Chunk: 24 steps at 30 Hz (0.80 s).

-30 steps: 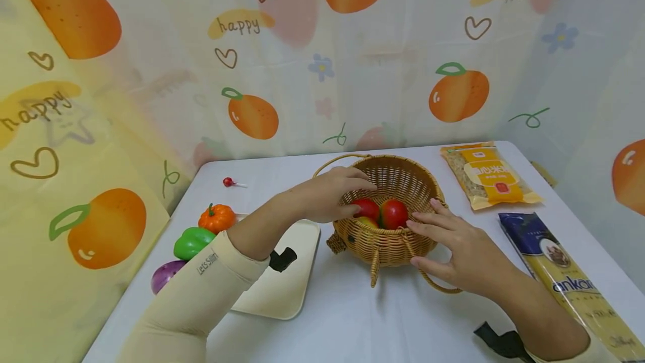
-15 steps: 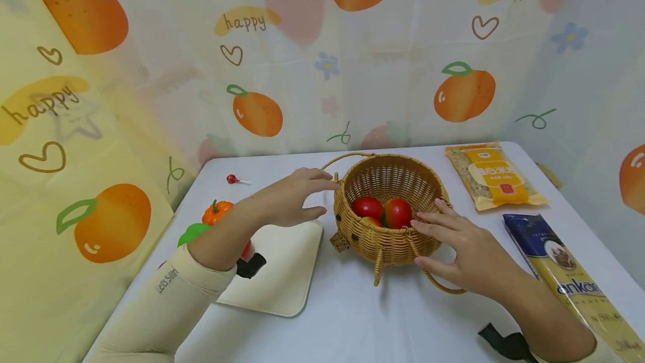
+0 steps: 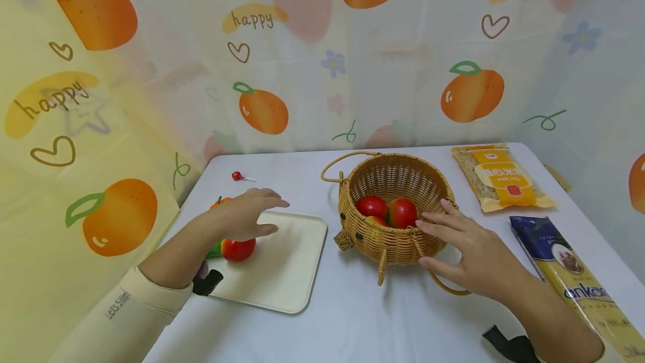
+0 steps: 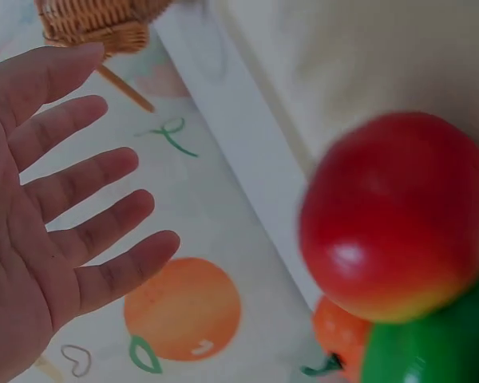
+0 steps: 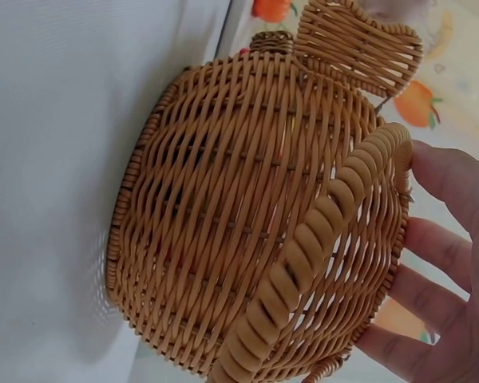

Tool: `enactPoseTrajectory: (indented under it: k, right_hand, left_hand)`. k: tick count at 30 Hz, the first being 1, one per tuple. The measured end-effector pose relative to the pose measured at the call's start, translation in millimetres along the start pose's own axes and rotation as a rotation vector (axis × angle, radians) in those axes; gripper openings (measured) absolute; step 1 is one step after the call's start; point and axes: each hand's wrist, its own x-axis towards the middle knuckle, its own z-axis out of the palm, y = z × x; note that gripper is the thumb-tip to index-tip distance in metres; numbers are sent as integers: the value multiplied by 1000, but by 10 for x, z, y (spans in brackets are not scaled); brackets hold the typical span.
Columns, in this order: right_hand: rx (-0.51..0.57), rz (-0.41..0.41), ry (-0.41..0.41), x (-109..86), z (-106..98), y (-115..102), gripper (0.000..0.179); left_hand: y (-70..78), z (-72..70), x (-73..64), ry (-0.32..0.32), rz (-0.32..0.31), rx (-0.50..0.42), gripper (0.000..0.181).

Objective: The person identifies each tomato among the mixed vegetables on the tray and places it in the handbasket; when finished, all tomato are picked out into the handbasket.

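My left hand (image 3: 241, 214) hovers over the cream tray (image 3: 287, 262) with fingers extended, holding nothing. Below it a round red-and-yellow fruit (image 3: 238, 250) sits at the tray's left side; in the left wrist view that fruit (image 4: 399, 215) is beside the spread fingers and apart from them. The wicker basket (image 3: 395, 250), shaped like an animal, contains two red fruits (image 3: 403, 213) and a yellowish one partly hidden by the rim. At its right rim, my right hand (image 3: 468, 254) rests its fairly straight fingertips. A handle (image 5: 295, 271) crosses the basket's side near the thumb in the right wrist view.
An orange pumpkin (image 4: 339, 335) and a green pepper (image 4: 419, 347) lie by the tray, mostly behind the left arm. A red lollipop (image 3: 238, 176) is at the back left. On the right lie a yellow grain bag (image 3: 501, 178) and a long blue-and-gold packet (image 3: 564, 273).
My left hand has withdrawn from inside the basket and moved left over the tray, uncovering the fruits in the basket. My right hand stays at the basket's rim.
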Motion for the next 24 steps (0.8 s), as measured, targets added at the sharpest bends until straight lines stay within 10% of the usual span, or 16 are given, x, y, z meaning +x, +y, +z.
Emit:
enactPoseTrajectory:
  k: [11, 24]
  right_hand:
    - [3, 16, -22, 3, -20, -10, 59]
    - [-10, 18, -22, -1, -17, -4, 60]
  left_hand:
    - [-316, 197, -311, -106, -138, -10, 52]
    - [-400, 399, -395, -89, -76, 45, 45]
